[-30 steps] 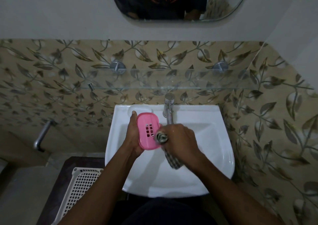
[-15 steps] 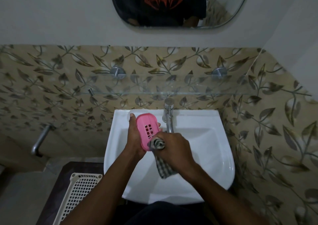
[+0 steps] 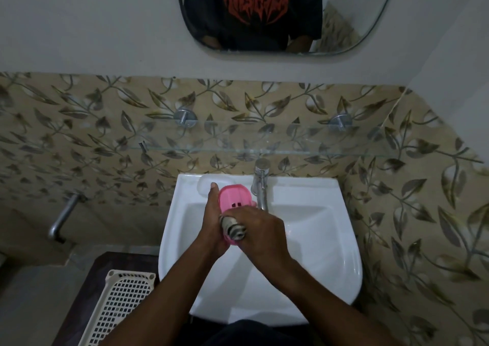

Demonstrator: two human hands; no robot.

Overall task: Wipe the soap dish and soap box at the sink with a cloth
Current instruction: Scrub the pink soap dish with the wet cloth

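Observation:
Over the white sink (image 3: 330, 261) my left hand (image 3: 211, 221) holds a pink slotted soap dish (image 3: 234, 196) from its left side, tilted up on edge. My right hand (image 3: 260, 233) is closed around a bunched checked cloth (image 3: 234, 228) and presses it against the lower part of the pink dish. A white soap box (image 3: 203, 184) lies on the sink's back left ledge, partly behind my left fingers. Most of the cloth is hidden inside my fist.
A chrome tap (image 3: 260, 184) stands at the sink's back middle, just right of the dish. A glass shelf (image 3: 264, 147) runs along the tiled wall above it. A white perforated basket (image 3: 119, 303) sits at the lower left. A wall spout (image 3: 63, 218) sticks out on the left.
My right hand has slid the cloth down the pink dish toward its lower end, and the hanging tail of cloth is now out of sight. The camera has tilted up slightly.

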